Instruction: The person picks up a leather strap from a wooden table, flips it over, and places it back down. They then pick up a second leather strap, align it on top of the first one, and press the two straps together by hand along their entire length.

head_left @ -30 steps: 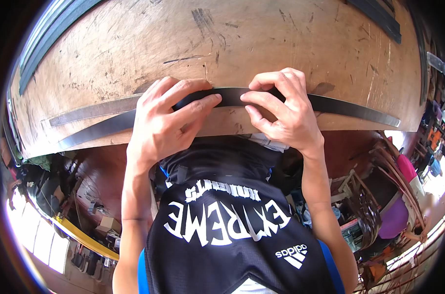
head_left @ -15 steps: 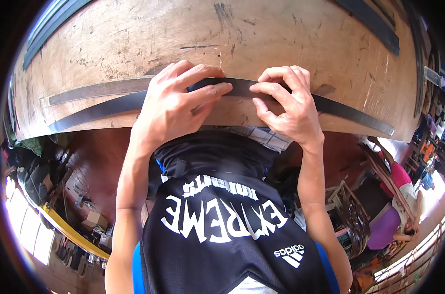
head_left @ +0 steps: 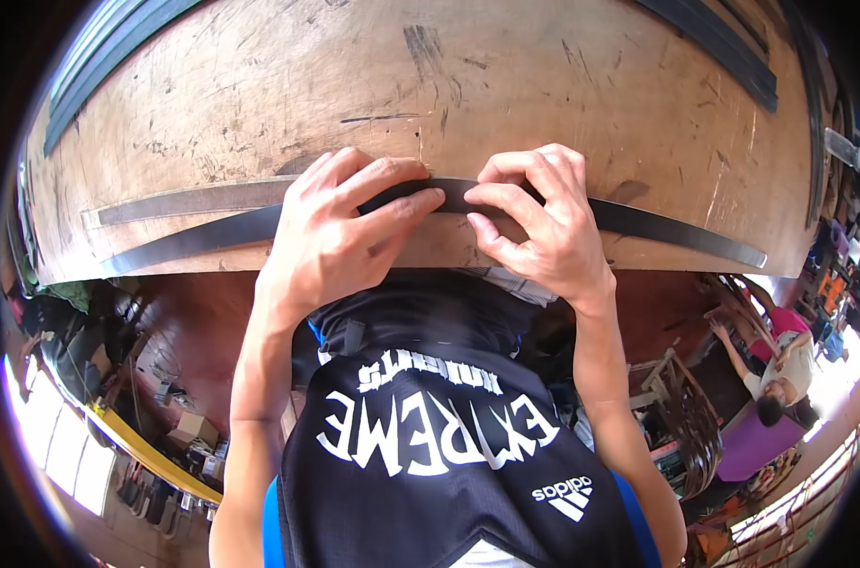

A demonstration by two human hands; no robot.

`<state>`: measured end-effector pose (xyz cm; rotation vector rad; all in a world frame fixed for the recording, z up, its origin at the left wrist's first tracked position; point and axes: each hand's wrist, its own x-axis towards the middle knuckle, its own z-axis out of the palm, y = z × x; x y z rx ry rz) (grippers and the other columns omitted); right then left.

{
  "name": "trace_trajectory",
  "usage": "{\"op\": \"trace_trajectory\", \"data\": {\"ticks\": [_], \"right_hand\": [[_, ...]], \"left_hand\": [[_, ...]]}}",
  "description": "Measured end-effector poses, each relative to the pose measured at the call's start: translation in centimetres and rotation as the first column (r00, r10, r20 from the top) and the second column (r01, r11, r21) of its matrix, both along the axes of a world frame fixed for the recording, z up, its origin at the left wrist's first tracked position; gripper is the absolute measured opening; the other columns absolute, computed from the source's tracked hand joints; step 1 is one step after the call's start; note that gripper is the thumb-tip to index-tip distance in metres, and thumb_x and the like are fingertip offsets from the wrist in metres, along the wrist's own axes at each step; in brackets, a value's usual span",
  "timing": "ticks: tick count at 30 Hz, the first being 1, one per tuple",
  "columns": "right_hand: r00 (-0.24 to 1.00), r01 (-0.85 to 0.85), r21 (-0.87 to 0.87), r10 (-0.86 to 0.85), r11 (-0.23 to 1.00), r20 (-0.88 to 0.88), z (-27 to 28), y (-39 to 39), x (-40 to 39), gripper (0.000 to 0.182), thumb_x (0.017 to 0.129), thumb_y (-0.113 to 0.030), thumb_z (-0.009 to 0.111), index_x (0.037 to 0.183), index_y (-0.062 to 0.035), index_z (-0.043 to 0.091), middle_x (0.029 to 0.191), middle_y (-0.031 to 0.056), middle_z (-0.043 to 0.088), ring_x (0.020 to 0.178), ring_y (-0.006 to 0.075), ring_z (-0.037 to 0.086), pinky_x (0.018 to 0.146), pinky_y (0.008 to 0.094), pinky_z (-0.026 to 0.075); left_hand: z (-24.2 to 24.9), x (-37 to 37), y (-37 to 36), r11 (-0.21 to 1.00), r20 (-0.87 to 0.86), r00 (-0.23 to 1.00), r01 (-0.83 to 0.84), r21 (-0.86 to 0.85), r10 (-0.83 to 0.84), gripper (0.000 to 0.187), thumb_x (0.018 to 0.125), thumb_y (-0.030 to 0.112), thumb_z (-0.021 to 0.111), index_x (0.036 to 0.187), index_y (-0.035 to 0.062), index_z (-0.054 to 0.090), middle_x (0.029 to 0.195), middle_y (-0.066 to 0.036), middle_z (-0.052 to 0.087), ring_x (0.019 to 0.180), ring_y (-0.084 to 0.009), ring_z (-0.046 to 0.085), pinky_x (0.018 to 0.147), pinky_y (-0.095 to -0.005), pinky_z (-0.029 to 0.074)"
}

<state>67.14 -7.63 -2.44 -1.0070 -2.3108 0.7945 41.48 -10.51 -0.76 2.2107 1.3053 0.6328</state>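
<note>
A long dark strip (head_left: 676,230) lies along the near edge of the wooden table (head_left: 288,85), looking curved in this wide view. My left hand (head_left: 340,218) grips it left of its middle, fingers on its far side and across its top. Just to the right, my right hand (head_left: 544,213) pinches the same strip, its fingertips close to those of my left hand, with a short piece of strip showing between them. Behind the strip's left half lies a thinner brownish strip (head_left: 193,201), partly hidden by my left hand.
Dark strips (head_left: 117,62) lie at the table's far left, and more (head_left: 724,52) at the far right. Beyond the near edge at right, another person (head_left: 780,379) is beside a wooden frame (head_left: 686,417). A cardboard box (head_left: 193,429) stands at lower left.
The view has shifted, so the table and strip sit slightly lower. My right hand has moved a little left along the strip, closer to my left hand. The other person has changed posture.
</note>
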Motion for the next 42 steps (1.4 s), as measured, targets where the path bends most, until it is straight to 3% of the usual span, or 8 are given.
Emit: {"op": "trace_trajectory", "data": {"ticks": [11, 15, 21, 22, 28, 31, 35, 42], "right_hand": [[0.995, 0.049, 0.144, -0.06, 0.988, 0.074, -0.1, -1.6, -0.5, 0.038, 0.085, -0.013, 0.081, 0.123, -0.0086, 0.076, 0.131, 0.0026, 0.069, 0.118, 0.0247, 0.063, 0.112, 0.0491, 0.043], [0.964, 0.114, -0.04, -0.1, 0.993, 0.246, 0.1, -5.2, -3.4, 0.087, 0.087, -0.043, 0.079, 0.161, -0.0086, 0.05, 0.172, 0.0086, 0.042, 0.158, 0.0319, 0.039, 0.131, 0.0552, 0.027], [0.907, 0.246, 0.091, -0.262, 0.965, 0.329, -1.4, -6.0, -0.8, 0.086, 0.091, -0.068, 0.064, 0.166, -0.0293, 0.047, 0.176, 0.0, 0.036, 0.162, 0.0322, 0.031, 0.131, 0.0575, 0.025], [0.866, 0.239, 0.13, -0.271, 0.962, 0.42, -1.7, -6.0, 0.7, 0.084, 0.097, -0.075, 0.05, 0.168, -0.0316, 0.04, 0.179, -0.0001, 0.029, 0.165, 0.0319, 0.025, 0.135, 0.0548, 0.017], [0.763, 0.488, 0.255, -0.55, 0.835, 0.339, -2.3, -5.5, 12.1, 0.07, 0.101, -0.062, 0.059, 0.163, -0.0294, 0.051, 0.174, 0.0045, 0.038, 0.16, 0.04, 0.034, 0.13, 0.0652, 0.021], [0.677, 0.543, 0.368, -0.653, 0.754, 0.339, -1.5, -5.0, 13.3, 0.065, 0.102, -0.047, 0.07, 0.157, -0.0151, 0.059, 0.169, 0.0134, 0.047, 0.156, 0.0411, 0.042, 0.128, 0.0628, 0.025], [0.913, 0.362, 0.321, -0.402, 0.875, 0.069, -0.3, -3.8, 5.7, 0.052, 0.083, -0.028, 0.087, 0.131, -0.0114, 0.075, 0.133, 0.0059, 0.072, 0.129, 0.0241, 0.061, 0.113, 0.0537, 0.04], [0.983, 0.18, 0.125, -0.175, 0.976, -0.048, -2.3, -2.3, -1.1, 0.044, 0.088, -0.031, 0.086, 0.125, -0.0106, 0.075, 0.118, 0.004, 0.062, 0.114, 0.0253, 0.057, 0.106, 0.0441, 0.042]], "left_hand": [[0.2, 0.0, 0.2, 1.0, 0.001, 1.0, 0.019, 0.009, -0.019, 0.047, 0.067, 0.001, 0.084, 0.113, 0.0149, 0.083, 0.116, -0.006, 0.077, 0.09, -0.0274, 0.07, 0.08, -0.0412, 0.058], [0.1, -0.2, 0.4, 0.999, -0.01, 0.999, 0.044, 0.018, -0.044, 0.042, 0.068, -0.002, 0.084, 0.109, 0.0089, 0.081, 0.118, -0.008, 0.076, 0.092, -0.0297, 0.071, 0.079, -0.042, 0.058], [-0.2, 0.2, 0.1, 0.995, -0.038, 0.999, 0.025, 0.094, -0.022, 0.034, 0.076, 0.0, 0.082, 0.108, 0.0131, 0.082, 0.117, -0.004, 0.076, 0.092, -0.0272, 0.07, 0.079, -0.0397, 0.059], [-0.4, 0.0, 0.2, 0.993, -0.033, 0.999, 0.044, 0.105, -0.041, 0.035, 0.078, 0.0, 0.082, 0.11, 0.0135, 0.082, 0.118, -0.004, 0.076, 0.092, -0.0279, 0.07, 0.079, -0.0401, 0.059], [-0.9, -0.1, 0.2, 0.991, -0.017, 0.999, 0.049, 0.128, -0.047, 0.035, 0.08, 0.002, 0.082, 0.113, 0.0149, 0.081, 0.119, -0.005, 0.075, 0.095, -0.0281, 0.07, 0.083, -0.0412, 0.059], [-0.9, 0.1, 0.1, 0.993, -0.01, 1.0, 0.031, 0.116, -0.03, 0.034, 0.081, 0.003, 0.082, 0.112, 0.0148, 0.081, 0.119, -0.005, 0.074, 0.097, -0.0288, 0.07, 0.085, -0.0419, 0.059], [-0.6, 1.1, 0.2, 1.0, 0.073, 0.997, 0.016, 0.018, -0.017, 0.037, 0.082, 0.002, 0.082, 0.117, 0.013, 0.08, 0.118, -0.007, 0.074, 0.103, -0.0322, 0.071, 0.091, -0.0432, 0.059], [0.3, -0.6, -1.5, 0.999, -0.102, 0.994, -0.032, -0.007, 0.031, 0.065, 0.078, -0.009, 0.074, 0.139, 0.0107, 0.069, 0.13, -0.015, 0.067, 0.117, -0.0363, 0.065, 0.102, -0.0477, 0.054]]}}
